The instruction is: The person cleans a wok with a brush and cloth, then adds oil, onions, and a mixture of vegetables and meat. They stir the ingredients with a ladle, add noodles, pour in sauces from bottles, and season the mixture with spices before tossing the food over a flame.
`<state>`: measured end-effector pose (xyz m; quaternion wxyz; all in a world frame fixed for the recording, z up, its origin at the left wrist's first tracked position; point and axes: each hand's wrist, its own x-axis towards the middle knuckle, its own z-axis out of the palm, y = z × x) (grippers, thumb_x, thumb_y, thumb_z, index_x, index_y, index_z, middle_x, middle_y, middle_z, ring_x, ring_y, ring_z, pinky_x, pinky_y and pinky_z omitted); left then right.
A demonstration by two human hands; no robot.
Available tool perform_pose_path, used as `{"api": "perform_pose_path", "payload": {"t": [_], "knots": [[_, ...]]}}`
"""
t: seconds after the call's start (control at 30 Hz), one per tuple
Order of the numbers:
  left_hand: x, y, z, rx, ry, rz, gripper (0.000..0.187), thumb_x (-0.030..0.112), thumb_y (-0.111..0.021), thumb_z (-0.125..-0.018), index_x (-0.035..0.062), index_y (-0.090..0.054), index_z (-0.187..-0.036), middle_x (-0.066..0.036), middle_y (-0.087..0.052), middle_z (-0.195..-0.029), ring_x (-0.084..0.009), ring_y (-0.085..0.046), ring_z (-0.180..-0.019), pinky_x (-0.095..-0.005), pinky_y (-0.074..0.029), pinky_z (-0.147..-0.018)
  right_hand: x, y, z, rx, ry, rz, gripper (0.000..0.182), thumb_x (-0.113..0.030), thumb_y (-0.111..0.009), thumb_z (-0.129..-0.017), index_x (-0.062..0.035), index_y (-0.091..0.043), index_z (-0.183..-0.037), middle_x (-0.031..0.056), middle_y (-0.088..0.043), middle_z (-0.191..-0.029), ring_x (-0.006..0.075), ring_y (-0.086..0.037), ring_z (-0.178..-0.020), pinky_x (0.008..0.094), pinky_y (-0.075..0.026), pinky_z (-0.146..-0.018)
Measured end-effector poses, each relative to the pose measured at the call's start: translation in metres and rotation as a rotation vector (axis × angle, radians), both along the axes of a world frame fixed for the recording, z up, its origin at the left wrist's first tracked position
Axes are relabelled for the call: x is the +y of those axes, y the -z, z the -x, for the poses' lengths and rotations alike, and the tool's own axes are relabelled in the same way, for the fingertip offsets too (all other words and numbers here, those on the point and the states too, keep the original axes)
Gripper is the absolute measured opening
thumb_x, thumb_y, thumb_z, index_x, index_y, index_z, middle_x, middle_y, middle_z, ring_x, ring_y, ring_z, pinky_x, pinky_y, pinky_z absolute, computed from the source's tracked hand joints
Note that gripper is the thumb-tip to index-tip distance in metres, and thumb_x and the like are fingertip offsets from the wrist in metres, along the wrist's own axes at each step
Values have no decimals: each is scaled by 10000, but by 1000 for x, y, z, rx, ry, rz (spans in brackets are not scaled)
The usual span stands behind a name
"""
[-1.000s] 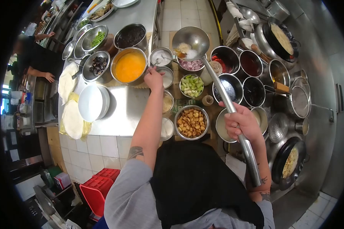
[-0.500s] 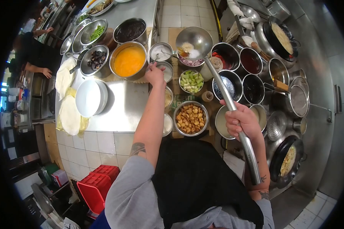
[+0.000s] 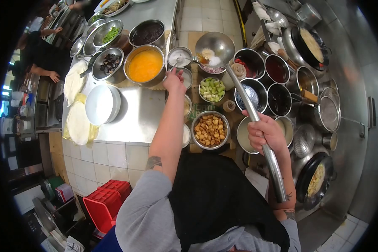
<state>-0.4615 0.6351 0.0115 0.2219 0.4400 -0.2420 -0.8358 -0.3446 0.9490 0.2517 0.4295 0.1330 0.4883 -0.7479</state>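
Observation:
My right hand [image 3: 265,133] grips the long metal handle of a ladle [image 3: 262,145]. Its wide bowl [image 3: 222,44] hangs over the containers and carries heaps of white and tan seasoning with some brown liquid. My left hand [image 3: 174,80], fingers closed, pinches the handle of a small spoon [image 3: 179,60]. That spoon's head rests in a round container of white granules [image 3: 181,53]. Just beneath the left fingers is another metal container [image 3: 185,77], partly covered by the hand. A large pot of orange liquid [image 3: 145,65] stands left of this hand.
Chopped green vegetables [image 3: 212,89] and browned cubes [image 3: 210,129] sit in bowls between my arms. Several sauce pots [image 3: 279,98] crowd the right, with woks [image 3: 317,176] beyond. White bowls [image 3: 101,107] are stacked on the left counter. Another person's hand [image 3: 53,76] shows at far left.
The view has shifted slightly, moving the left-hand counter a little rightward. My left hand stays beside the white granules with the spoon; the ladle and its contents look much the same.

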Motion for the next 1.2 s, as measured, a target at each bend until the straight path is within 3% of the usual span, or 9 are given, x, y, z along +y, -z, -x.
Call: {"api": "perform_pose_path", "payload": {"t": [0.23, 0.27, 0.37, 0.5, 0.53, 0.63, 0.8, 1.0, 1.2], "knots": [[8, -47, -9, 102, 73, 39, 384, 284, -366, -1062, 12, -384, -1332, -119, -590, -1316, -181, -645, -828, -235, -431, -538, -6, 4, 14, 14, -5, -21, 317, -32, -531, -912, -24, -487, -1226, -24, -423, -634, 72, -397, -434, 252, -359, -406], [9, -61, -9, 106, 99, 81, 385, 282, -380, -1058, 4, -392, -1324, -135, -598, -1303, -181, -647, -782, -241, -422, -526, -10, 3, 17, 24, -9, -42, 303, -34, -536, -910, -24, -485, -1209, -23, -425, -636, 73, -400, -437, 254, -361, -407], [16, -122, -15, 202, 259, 405, 386, 281, -410, -1046, -11, -449, -1296, -142, -623, -1269, -174, -648, -697, -232, -418, -516, -22, 6, 26, 79, -39, -79, 268, -41, -546, -900, -24, -476, -1158, -21, -436, -645, 80, -414, -458, 262, -370, -412], [3, -151, -12, 118, 311, 1083, 409, 241, -439, -1030, -90, -530, -1252, -196, -666, -1165, -165, -665, -623, -259, -501, -521, -29, 20, 38, 90, -71, -37, 288, -52, -539, -902, -11, -474, -1180, -14, -444, -657, 82, -422, -470, 266, -387, -426], [-6, -146, -13, 101, 309, 1134, 406, 223, -435, -1031, -113, -548, -1227, -205, -678, -1124, -167, -666, -600, -276, -530, -542, -30, 22, 39, 101, -77, -15, 293, -54, -538, -904, -9, -473, -1186, -14, -445, -660, 81, -422, -471, 264, -389, -429], [-20, -119, -29, -14, 456, 1083, 459, 262, -426, -1041, -120, -505, -1283, -213, -638, -1217, -166, -667, -607, -259, -524, -554, -32, 24, 36, 83, -70, 40, 331, -53, -544, -903, -1, -458, -1218, -16, -441, -662, 80, -417, -473, 263, -386, -435], [-19, -35, -24, -80, 344, 893, 448, 250, -417, -1038, -138, -507, -1243, -225, -634, -1207, -206, -676, -593, -277, -549, -564, -35, 27, 30, 53, -59, 76, 357, -44, -548, -900, -5, -440, -1237, -18, -429, -653, 86, -408, -472, 265, -372, -437], [-6, -6, -7, -194, 278, 924, 427, 238, -425, -1025, -127, -539, -1214, -200, -679, -1122, -224, -683, -565, -304, -533, -575, -34, 26, 27, 27, -69, 59, 340, -39, -541, -903, -16, -443, -1228, -19, -425, -648, 89, -400, -469, 264, -355, -436], [3, 3, 4, -136, 183, 548, 426, 242, -405, -1032, -111, -521, -1242, -186, -658, -1187, -221, -674, -569, -281, -519, -549, -33, 30, 24, 8, -44, 56, 301, -44, -544, -903, -39, -459, -1191, -19, -432, -651, 83, -413, -471, 260, -353, -434]]}}
